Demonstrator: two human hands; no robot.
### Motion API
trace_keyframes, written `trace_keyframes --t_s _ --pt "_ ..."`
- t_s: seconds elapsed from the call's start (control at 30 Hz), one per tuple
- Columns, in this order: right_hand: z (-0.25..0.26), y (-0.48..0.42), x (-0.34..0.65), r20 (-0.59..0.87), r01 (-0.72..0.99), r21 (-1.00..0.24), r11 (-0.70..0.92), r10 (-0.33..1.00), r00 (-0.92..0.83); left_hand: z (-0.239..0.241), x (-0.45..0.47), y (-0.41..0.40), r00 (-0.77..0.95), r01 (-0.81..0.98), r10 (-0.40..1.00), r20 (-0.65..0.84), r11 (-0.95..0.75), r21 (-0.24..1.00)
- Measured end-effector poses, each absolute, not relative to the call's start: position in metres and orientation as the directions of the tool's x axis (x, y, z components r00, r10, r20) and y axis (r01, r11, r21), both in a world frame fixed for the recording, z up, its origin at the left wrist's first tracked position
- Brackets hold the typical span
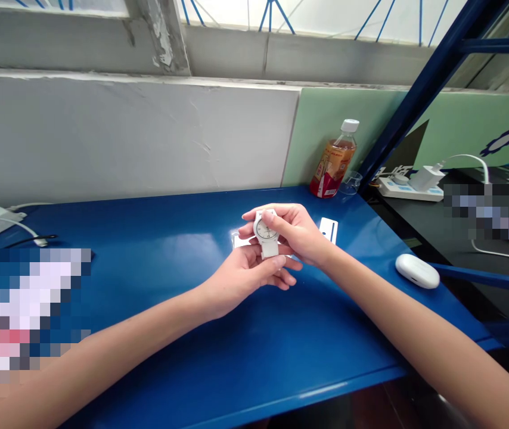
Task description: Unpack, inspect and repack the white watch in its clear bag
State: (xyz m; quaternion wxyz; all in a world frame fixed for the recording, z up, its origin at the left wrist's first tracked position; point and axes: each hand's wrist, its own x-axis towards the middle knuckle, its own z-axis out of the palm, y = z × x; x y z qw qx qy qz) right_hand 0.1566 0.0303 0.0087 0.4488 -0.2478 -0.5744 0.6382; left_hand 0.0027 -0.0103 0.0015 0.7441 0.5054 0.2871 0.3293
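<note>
A white wristwatch [267, 231] with a round pale dial is held up above the blue table, its face turned toward me. My right hand [297, 229] grips the watch case from the right, thumb on the rim of the dial. From below, my left hand [250, 271] pinches the lower strap between thumb and fingers. Behind the hands, a white item [240, 239] lies on the table, mostly hidden. Just right of my right hand rests a white card [328, 230] with a dark stripe.
A bottle of reddish drink [334, 161] stands by the wall, beside a small clear cup [350, 183]. A white oval case [417, 271] sits near the right edge of the blue table [160, 357]. Power strips with cables lie at both sides. A blue metal post [419, 95] rises at the right.
</note>
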Motion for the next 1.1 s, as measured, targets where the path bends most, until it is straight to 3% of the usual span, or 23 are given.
trace_keyframes --t_s 0.17,0.43,0.77,1.1 --pt "0.012 0.034 0.159 0.168 -0.376 -0.926 -0.024 0.867 -0.470 0.001 0.004 -0.011 0.619 -0.234 0.775 -0.129 0.339 0.911" --pt "0.020 0.034 0.162 0.069 -0.437 -0.842 -0.317 0.739 -0.670 0.001 0.005 -0.014 0.636 -0.172 0.749 -0.185 0.372 0.912" --pt "0.028 0.032 0.166 0.095 -0.409 -0.859 -0.307 0.690 -0.717 0.000 0.005 -0.012 0.583 -0.147 0.763 -0.278 0.436 0.888" --pt "0.023 0.033 0.166 0.105 -0.406 -0.862 -0.303 0.676 -0.729 0.002 0.005 -0.014 0.551 -0.165 0.788 -0.275 0.425 0.890"
